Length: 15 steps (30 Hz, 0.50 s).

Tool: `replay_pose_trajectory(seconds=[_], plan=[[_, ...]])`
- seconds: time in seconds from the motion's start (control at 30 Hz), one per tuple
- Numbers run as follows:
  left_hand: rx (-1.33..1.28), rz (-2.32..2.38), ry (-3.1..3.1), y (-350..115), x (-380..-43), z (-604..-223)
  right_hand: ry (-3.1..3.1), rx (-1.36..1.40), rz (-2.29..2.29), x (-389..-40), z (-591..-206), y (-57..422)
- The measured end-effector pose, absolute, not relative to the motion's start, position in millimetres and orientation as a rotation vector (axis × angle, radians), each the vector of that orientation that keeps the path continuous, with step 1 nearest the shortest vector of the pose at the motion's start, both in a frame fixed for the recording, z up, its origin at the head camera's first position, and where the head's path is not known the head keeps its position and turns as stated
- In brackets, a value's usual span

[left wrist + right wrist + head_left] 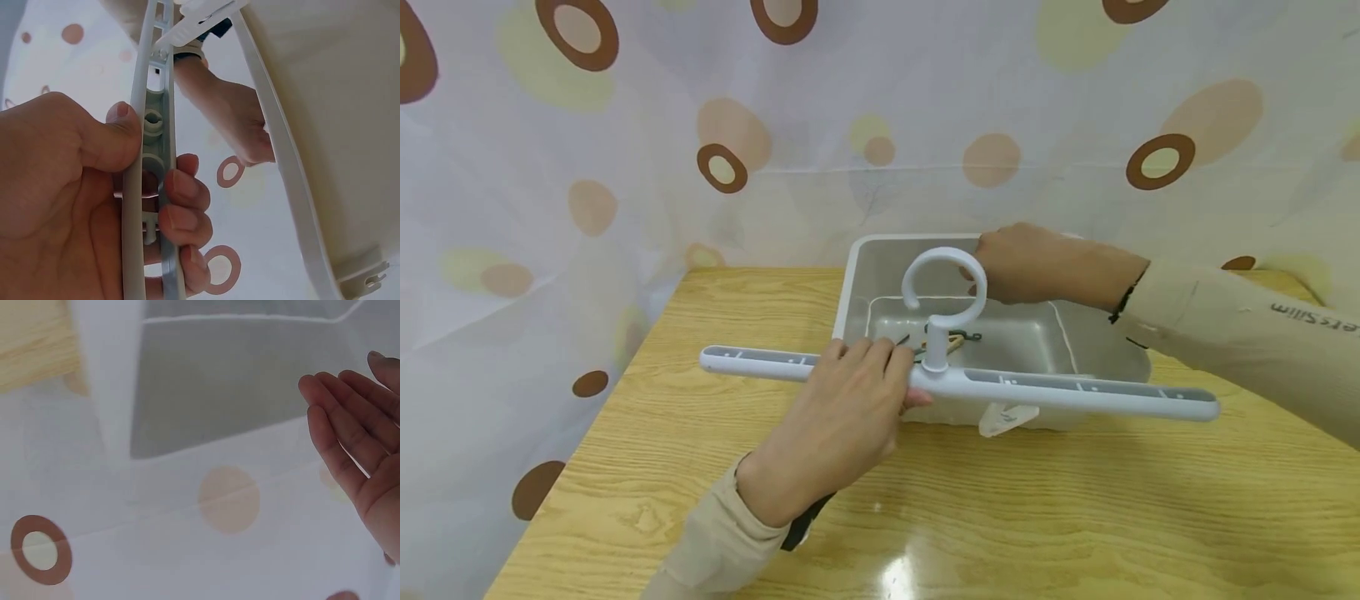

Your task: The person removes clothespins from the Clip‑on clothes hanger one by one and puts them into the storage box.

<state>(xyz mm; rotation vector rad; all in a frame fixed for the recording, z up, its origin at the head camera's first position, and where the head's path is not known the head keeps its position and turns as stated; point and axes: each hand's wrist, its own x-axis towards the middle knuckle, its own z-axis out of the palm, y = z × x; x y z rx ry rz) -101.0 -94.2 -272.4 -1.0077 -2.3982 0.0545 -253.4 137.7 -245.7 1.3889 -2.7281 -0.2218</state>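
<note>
- One translucent plastic bin (857, 275) sits on the wooden table (1075, 517).
- White hanger (1075, 393), seemingly stiff and light, lies across its near rim; best gripped mid-bar.
- Left hand (850, 408) clasps that bar.
- Right hand (1030, 262), fingers straight, holds nothing, probably touching the far rim.

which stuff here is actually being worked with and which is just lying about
In use:
- white hanger, gripped by the left hand
- white plastic bin under it, right hand open at its far rim

Lying about:
- small clips in the bin
- wooden table
- spotted curtain
</note>
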Motion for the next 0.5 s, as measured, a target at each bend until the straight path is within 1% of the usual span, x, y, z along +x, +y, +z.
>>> replay_pose_trajectory(seconds=[0.2, 0.5], plan=[[-0.998, 0.036, -2.379, -95, -103, -272, -2.743, 1.331, -0.074, -247, -230, 165], [-0.982, 0.006, -2.377, -97, -103, -272, -2.593, 1.416, 0.181, -236, -236, 211]])
